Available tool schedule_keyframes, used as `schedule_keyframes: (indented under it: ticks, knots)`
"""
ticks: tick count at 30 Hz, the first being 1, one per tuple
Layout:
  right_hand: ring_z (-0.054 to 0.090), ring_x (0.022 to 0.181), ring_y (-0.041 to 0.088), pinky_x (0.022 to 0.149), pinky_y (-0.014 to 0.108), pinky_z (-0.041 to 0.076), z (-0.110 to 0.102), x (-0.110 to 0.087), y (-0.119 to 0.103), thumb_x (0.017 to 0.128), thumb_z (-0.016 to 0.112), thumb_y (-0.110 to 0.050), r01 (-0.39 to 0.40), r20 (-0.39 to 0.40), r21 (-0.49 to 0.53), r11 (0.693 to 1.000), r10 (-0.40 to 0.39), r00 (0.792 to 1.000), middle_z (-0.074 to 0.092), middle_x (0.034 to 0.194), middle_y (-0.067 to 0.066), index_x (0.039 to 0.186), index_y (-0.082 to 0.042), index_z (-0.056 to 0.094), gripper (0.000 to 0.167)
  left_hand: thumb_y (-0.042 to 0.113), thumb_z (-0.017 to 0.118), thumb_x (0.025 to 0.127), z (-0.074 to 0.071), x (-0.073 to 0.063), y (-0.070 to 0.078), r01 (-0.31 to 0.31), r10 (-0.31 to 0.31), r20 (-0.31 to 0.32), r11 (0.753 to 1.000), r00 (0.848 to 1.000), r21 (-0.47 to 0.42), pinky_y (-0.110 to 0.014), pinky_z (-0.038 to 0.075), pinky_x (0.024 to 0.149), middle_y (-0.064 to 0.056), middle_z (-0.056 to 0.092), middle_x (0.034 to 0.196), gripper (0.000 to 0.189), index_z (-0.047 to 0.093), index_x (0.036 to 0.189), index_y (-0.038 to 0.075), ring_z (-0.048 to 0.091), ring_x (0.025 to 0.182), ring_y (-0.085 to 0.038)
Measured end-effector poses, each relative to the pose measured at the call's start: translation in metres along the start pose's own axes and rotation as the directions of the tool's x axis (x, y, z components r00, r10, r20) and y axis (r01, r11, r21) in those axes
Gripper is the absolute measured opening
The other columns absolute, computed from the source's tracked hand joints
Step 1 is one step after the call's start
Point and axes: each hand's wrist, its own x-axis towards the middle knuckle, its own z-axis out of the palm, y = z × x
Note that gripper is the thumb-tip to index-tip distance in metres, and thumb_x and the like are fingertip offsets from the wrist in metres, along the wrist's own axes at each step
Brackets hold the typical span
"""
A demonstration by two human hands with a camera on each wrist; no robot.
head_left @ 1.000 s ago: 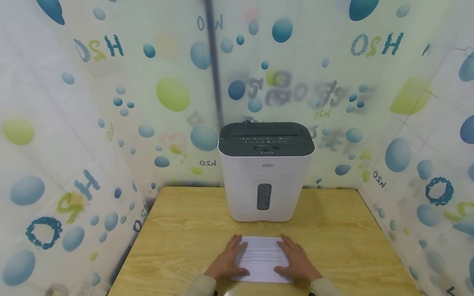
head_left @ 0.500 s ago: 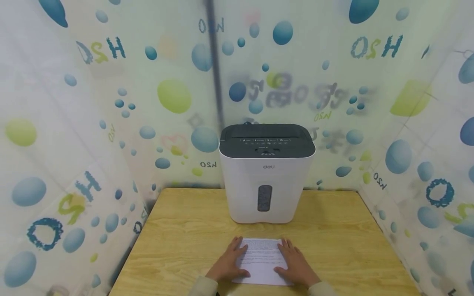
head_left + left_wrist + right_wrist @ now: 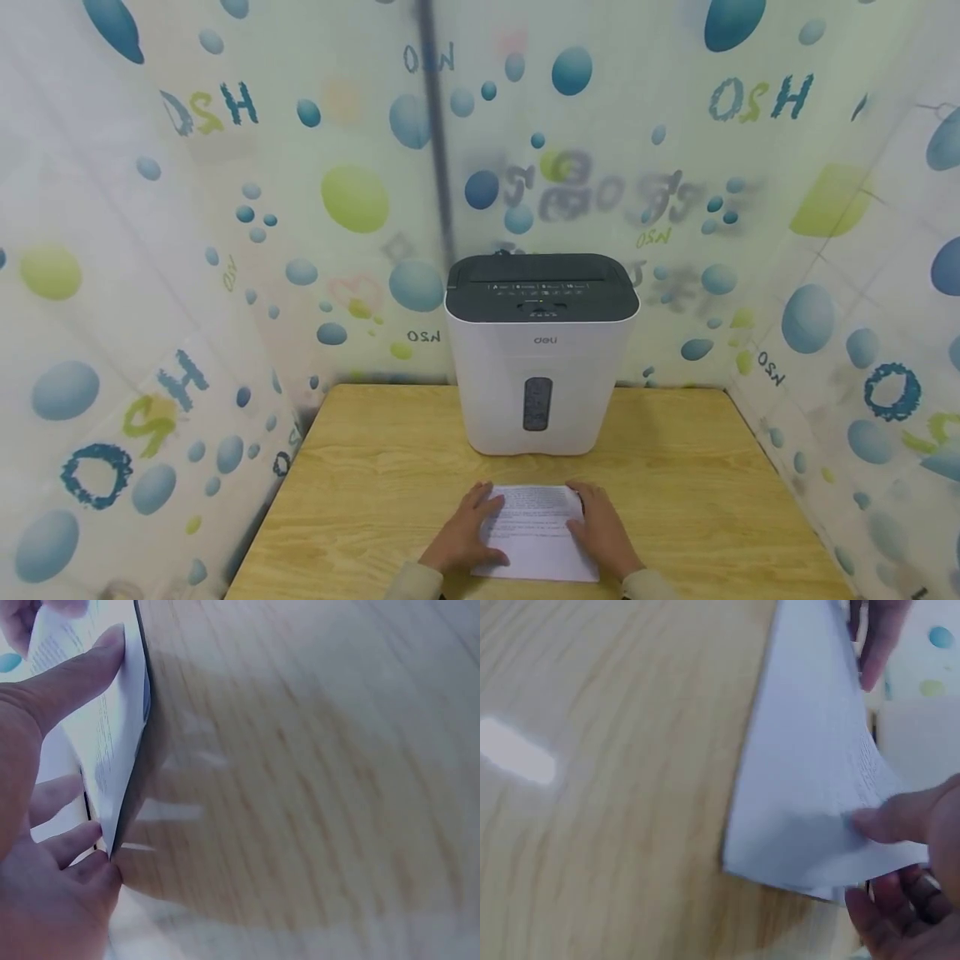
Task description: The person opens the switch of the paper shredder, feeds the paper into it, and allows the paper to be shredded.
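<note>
Printed paper [image 3: 534,533] lies on the wooden table, its lines of text over the far part and a blank near part. In the right wrist view another layer shows under the lifted corner of the top sheet [image 3: 802,817]. My right hand [image 3: 602,531] pinches the right edge, thumb on top and fingers curled underneath. The left hand [image 3: 467,533] rests at the left edge, fingers spread, its thumb [image 3: 82,671] lying across the top and its other fingertips beside the edge. Behind the paper stands a white paper shredder [image 3: 495,392] with a dark top.
The light wooden table [image 3: 360,467] extends to both sides of the hands. A curtain [image 3: 352,108] printed with blue and green drops surrounds the table at the back and sides. The shredder stands near the table's back edge.
My right hand has shifted from lying flat on the paper to gripping its right edge, fingers now curled under. The left hand stays in place. The head view tilts slightly.
</note>
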Motion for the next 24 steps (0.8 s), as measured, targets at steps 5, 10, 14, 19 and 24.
schedule_keyframes:
  ticks: [5,10,14,19,24]
  knots:
    - [0.062,0.086,0.010,0.073,0.024,0.053,-0.008,0.007,0.002,0.091,0.071,-0.002,-0.093,0.010,0.199,0.976,0.092,0.996,0.068,0.094,-0.001,0.104,-0.015,0.069,0.018,0.039,0.099,0.058,0.000,0.001,-0.001,-0.018,0.016,-0.049,0.999,0.999,-0.030,-0.058,0.043,0.112,-0.022,0.034,0.160,0.116,0.043,0.156,0.014,0.036,0.146,-0.044]
    - [0.071,0.102,0.021,0.088,0.037,0.059,-0.017,0.010,0.003,0.094,0.068,-0.001,-0.144,0.048,0.320,0.936,0.136,0.990,0.075,0.107,0.003,0.097,-0.019,0.069,0.018,0.030,0.100,0.057,-0.001,0.004,-0.003,-0.017,0.006,-0.142,0.997,0.990,-0.080,-0.059,0.042,0.112,-0.022,0.038,0.153,0.118,0.040,0.156,0.008,0.040,0.141,-0.042]
    - [0.072,0.108,0.026,0.092,0.044,0.059,-0.021,0.012,0.006,0.093,0.069,0.001,-0.165,0.062,0.365,0.916,0.153,0.986,0.076,0.109,0.005,0.097,-0.016,0.071,0.018,0.017,0.097,0.061,-0.003,0.009,-0.007,-0.025,0.001,-0.239,0.995,0.971,-0.098,-0.056,0.044,0.111,-0.022,0.047,0.144,0.109,0.041,0.154,0.004,0.049,0.133,-0.039]
    - [0.073,0.100,0.021,0.083,0.037,0.060,-0.025,0.016,0.012,0.091,0.072,-0.002,-0.215,0.095,0.399,0.891,0.193,0.977,0.077,0.108,0.007,0.103,-0.013,0.074,0.016,0.002,0.088,0.074,-0.009,0.015,-0.010,-0.059,-0.016,-0.313,0.971,0.950,-0.230,-0.039,0.059,0.089,-0.015,0.067,0.118,0.060,0.059,0.127,0.002,0.067,0.106,-0.027]
    - [0.072,0.090,0.017,0.074,0.032,0.060,-0.032,0.016,0.011,0.093,0.073,-0.007,-0.291,0.122,0.403,0.868,0.264,0.957,0.078,0.103,0.009,0.105,-0.008,0.074,0.012,0.009,0.077,0.089,-0.016,0.017,-0.007,-0.079,-0.034,-0.335,0.944,0.942,-0.320,-0.023,0.057,0.070,-0.008,0.075,0.090,0.014,0.065,0.095,0.007,0.067,0.081,-0.008]
